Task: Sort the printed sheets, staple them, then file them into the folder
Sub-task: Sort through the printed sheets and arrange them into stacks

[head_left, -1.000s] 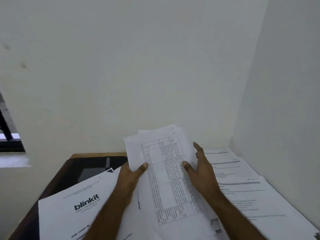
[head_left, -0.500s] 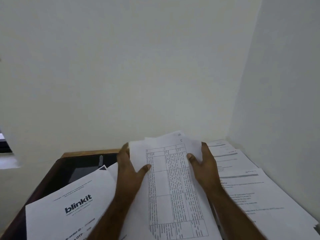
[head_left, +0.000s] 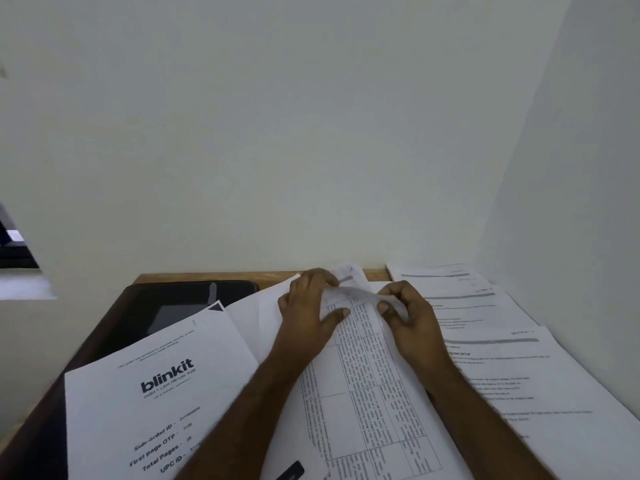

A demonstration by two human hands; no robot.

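A stack of printed sheets with a table grid (head_left: pixel 367 382) lies in the middle of the desk. My left hand (head_left: pixel 311 306) grips its top left corner, thumb on the page and fingers curled over the far edge. My right hand (head_left: pixel 408 313) pinches the top right part, where the upper sheets are bent and curled over. A sheet printed "blinkit" (head_left: pixel 162 393) lies to the left. More printed sheets (head_left: pixel 491 341) are spread on the right. A dark folder (head_left: pixel 180 303) lies at the back left, partly under the paper.
The wooden desk (head_left: pixel 242 276) stands in a corner, with white walls close behind and to the right. A small black object (head_left: pixel 291 471) shows at the bottom edge, cut off by the frame. A window edge (head_left: pixel 14 251) is at far left.
The stack has come down from a raised tilt to lie flatter on the desk. Both hands have slid to its far top edge, and the top of the sheets is now bent over.
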